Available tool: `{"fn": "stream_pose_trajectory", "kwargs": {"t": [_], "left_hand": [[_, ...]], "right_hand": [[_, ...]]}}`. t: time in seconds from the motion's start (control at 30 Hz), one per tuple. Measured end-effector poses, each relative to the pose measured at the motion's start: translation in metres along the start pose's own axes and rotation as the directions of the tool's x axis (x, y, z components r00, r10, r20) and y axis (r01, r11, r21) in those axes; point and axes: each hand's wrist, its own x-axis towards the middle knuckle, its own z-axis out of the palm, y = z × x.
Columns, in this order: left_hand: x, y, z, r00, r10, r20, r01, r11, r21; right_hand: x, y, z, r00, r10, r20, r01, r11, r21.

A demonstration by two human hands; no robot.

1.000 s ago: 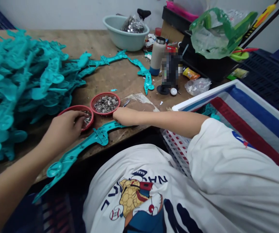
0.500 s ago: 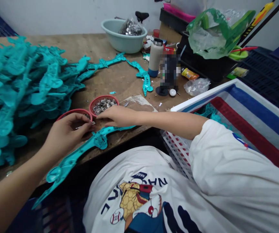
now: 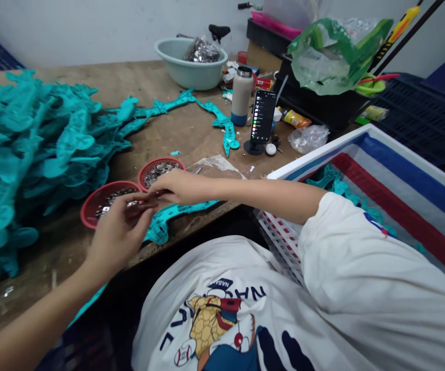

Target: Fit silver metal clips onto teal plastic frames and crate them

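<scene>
My left hand is closed in a pinch, its fingertips meeting those of my right hand above the table's front edge. Earlier a small shiny metal piece showed at the left fingertips; now the touching fingers mostly hide it. My right hand is also pinched, and what it holds is hidden. Below them a long turquoise plastic part lies across the table edge, partly covered by my left hand and forearm. Two red baskets hold small metal pieces: one basket behind my left hand, the other behind my right.
A heap of turquoise parts fills the table's left. Another turquoise part lies near a bottle and a phone on a stand. A pale basin stands behind. A white crate with striped lining is at right.
My left hand has moved right and closer to my right hand, so their fingertips now meet. More of the left red basket shows. The camera view has shifted slightly.
</scene>
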Motion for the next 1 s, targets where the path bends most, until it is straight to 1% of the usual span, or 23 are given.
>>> {"fn": "stream_pose_trajectory", "kwargs": {"t": [0.03,0.1,0.17,0.23,0.3,0.37,0.43,0.5,0.53,0.57,0.6,0.63,0.7,0.73,0.77,0.8,0.87,0.9,0.93,1.0], "left_hand": [[-0.004,-0.006,0.009,0.997,0.078,0.025,-0.080,0.995,0.067],[-0.012,-0.019,0.028,0.970,0.197,0.145,-0.222,0.959,0.176],[-0.021,-0.032,0.044,0.927,0.243,0.285,-0.326,0.898,0.296],[-0.027,-0.043,0.052,0.883,0.273,0.381,-0.412,0.839,0.355],[-0.029,-0.050,0.051,0.842,0.314,0.439,-0.486,0.794,0.365],[-0.028,-0.052,0.045,0.812,0.336,0.477,-0.529,0.770,0.358],[-0.025,-0.050,0.037,0.792,0.338,0.508,-0.549,0.758,0.352],[-0.021,-0.044,0.030,0.774,0.338,0.535,-0.558,0.764,0.324],[-0.020,-0.039,0.027,0.775,0.330,0.538,-0.545,0.781,0.306],[-0.018,-0.032,0.024,0.792,0.313,0.524,-0.512,0.809,0.290],[-0.015,-0.024,0.022,0.825,0.285,0.488,-0.456,0.846,0.275],[-0.013,-0.016,0.019,0.869,0.244,0.430,-0.377,0.890,0.258],[-0.008,0.003,0.013,0.959,0.118,0.259,-0.167,0.970,0.175],[-0.005,0.012,0.010,0.984,0.039,0.174,-0.056,0.994,0.092],[-0.003,0.020,0.007,0.993,-0.045,0.110,0.047,0.999,-0.015],[-0.002,0.027,0.005,0.989,-0.127,0.075,0.136,0.982,-0.130],[-0.001,0.038,0.001,0.964,-0.259,0.052,0.261,0.904,-0.337],[-0.002,0.042,0.001,0.952,-0.304,0.041,0.293,0.862,-0.415],[-0.002,0.045,0.000,0.943,-0.331,0.018,0.300,0.830,-0.471],[-0.003,0.050,0.001,0.945,-0.322,-0.064,0.244,0.819,-0.519]], "right_hand": [[0.001,0.004,-0.005,0.999,0.041,0.005,-0.041,0.999,-0.028],[0.001,0.015,-0.013,0.993,0.119,0.004,-0.119,0.991,-0.059],[-0.002,0.025,-0.020,0.987,0.163,0.010,-0.163,0.985,-0.051],[-0.005,0.033,-0.024,0.986,0.162,0.029,-0.161,0.986,-0.043],[-0.006,0.037,-0.027,0.989,0.141,0.051,-0.138,0.989,-0.059],[-0.007,0.040,-0.028,0.987,0.136,0.089,-0.127,0.987,-0.100],[-0.007,0.043,-0.028,0.976,0.161,0.145,-0.139,0.979,-0.149],[-0.006,0.045,-0.027,0.969,0.195,0.150,-0.166,0.969,-0.186],[-0.005,0.047,-0.026,0.972,0.200,0.123,-0.175,0.967,-0.186],[-0.003,0.047,-0.024,0.977,0.194,0.083,-0.178,0.970,-0.168],[-0.002,0.047,-0.022,0.983,0.179,0.043,-0.172,0.977,-0.125],[0.000,0.045,-0.019,0.988,0.155,0.012,-0.154,0.987,-0.057],[0.001,0.039,-0.012,0.995,0.101,-0.023,-0.097,0.987,0.128],[0.002,0.034,-0.008,0.996,0.082,-0.035,-0.072,0.972,0.222],[0.002,0.028,-0.004,0.997,0.067,-0.046,-0.050,0.952,0.301],[0.001,0.023,0.000,0.996,0.058,-0.062,-0.032,0.934,0.357],[-0.001,0.013,0.005,0.993,0.051,-0.105,-0.004,0.914,0.407],[-0.002,0.009,0.007,0.990,0.049,-0.129,0.008,0.912,0.411],[-0.004,0.007,0.009,0.987,0.045,-0.154,0.022,0.913,0.408],[-0.008,0.005,0.012,0.979,0.031,-0.203,0.051,0.920,0.387]]}}
